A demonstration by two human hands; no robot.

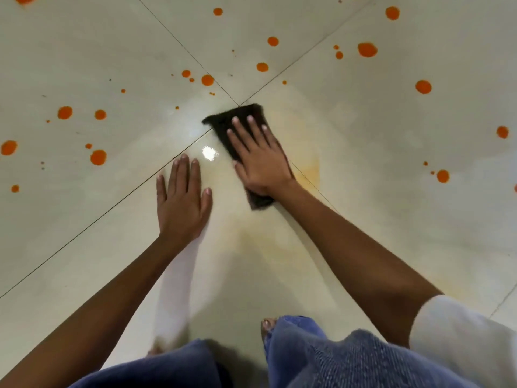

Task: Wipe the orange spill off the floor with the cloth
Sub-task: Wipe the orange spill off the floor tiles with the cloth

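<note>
A dark brown cloth [223, 121] lies flat on the pale tiled floor [363, 219] near where the tile joints cross. My right hand [258, 158] presses on it with fingers spread, palm down. To its left, my left hand [181, 197] rests flat on the bare tile, fingers together, holding nothing. Many orange drops dot the floor: a big one [367, 49] at upper right, one [207, 80] just beyond the cloth, one [98, 157] at left. A faint yellowish smear [310, 169] spreads around and behind the cloth.
My knees in blue denim [321, 359] are at the bottom edge, with a bare toe [267, 324] showing. A bright light reflection [209, 153] sits between my hands. Dark grout lines [173, 32] cross the tiles diagonally.
</note>
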